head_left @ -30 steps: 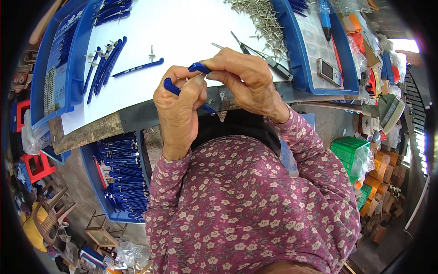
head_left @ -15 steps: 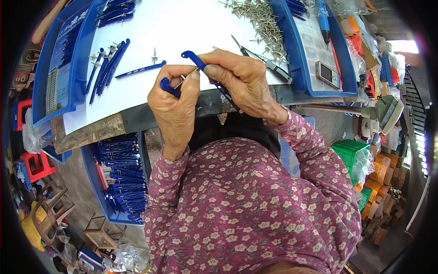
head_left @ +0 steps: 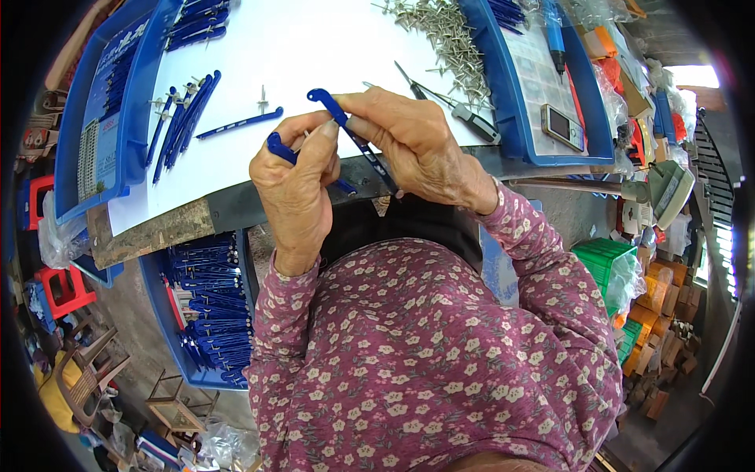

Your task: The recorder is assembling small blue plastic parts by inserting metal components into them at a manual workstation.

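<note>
My right hand (head_left: 417, 138) pinches a slim blue slotted plastic strip (head_left: 370, 157) with a rounded, holed end, which slants down toward the table's front edge. Close beside it, my left hand (head_left: 297, 177) grips a second blue strip (head_left: 281, 148). Its curled end sticks out by the index finger, and its other end shows below the palm. Between my left thumb and finger is a small metal piece, mostly hidden. On the white table top (head_left: 314, 47), left of my hands, lie a single blue strip (head_left: 240, 123) and an upright metal pin (head_left: 263, 98).
Several blue strips with metal pins (head_left: 185, 118) lie farther left. A pile of metal pins (head_left: 452, 47), pliers (head_left: 421, 82) and a grey-handled cutter (head_left: 476, 123) are at right. Blue trays (head_left: 130, 169) flank the work area; a blue crate of strips (head_left: 169, 330) sits below.
Both hands have shifted slightly left. My left hand has turned a little, so the lower end of its strip now shows below the palm. Both strips remain held.
</note>
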Tool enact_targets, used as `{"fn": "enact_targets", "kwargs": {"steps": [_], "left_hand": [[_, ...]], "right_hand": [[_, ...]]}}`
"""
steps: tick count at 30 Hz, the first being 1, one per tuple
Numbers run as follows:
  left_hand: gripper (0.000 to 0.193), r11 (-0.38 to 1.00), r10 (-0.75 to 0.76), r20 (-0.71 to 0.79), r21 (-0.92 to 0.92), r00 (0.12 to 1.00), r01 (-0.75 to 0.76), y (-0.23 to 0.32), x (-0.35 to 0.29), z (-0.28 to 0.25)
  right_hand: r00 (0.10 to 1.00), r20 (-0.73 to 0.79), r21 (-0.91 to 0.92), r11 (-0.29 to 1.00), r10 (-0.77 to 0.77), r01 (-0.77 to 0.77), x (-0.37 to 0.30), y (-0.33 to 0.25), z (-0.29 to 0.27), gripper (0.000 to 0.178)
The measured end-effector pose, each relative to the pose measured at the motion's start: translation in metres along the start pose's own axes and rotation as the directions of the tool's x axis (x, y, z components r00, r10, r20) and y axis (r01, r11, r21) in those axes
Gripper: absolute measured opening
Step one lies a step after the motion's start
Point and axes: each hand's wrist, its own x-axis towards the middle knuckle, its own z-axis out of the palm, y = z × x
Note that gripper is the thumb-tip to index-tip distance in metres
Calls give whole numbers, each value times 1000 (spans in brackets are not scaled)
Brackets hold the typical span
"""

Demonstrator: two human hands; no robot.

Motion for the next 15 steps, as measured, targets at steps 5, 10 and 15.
{"fn": "enact_targets", "kwargs": {"steps": [5, 10, 15], "left_hand": [[10, 1000, -13, -23, 4, 1000, 13, -1, -1, 0], [9, 999, -41, 13, -8, 999, 41, -4, -3, -5], [8, 995, -87, 9, -43, 996, 88, -6, -4, -6]], "right_hand": [[994, -22, 10, 994, 107, -107, -1, -5, -3, 31], [994, -44, -48, 994, -101, 99, -2, 2, -2, 36], [985, -23, -77, 982, -172, 170, -6, 7, 0, 39]]}}
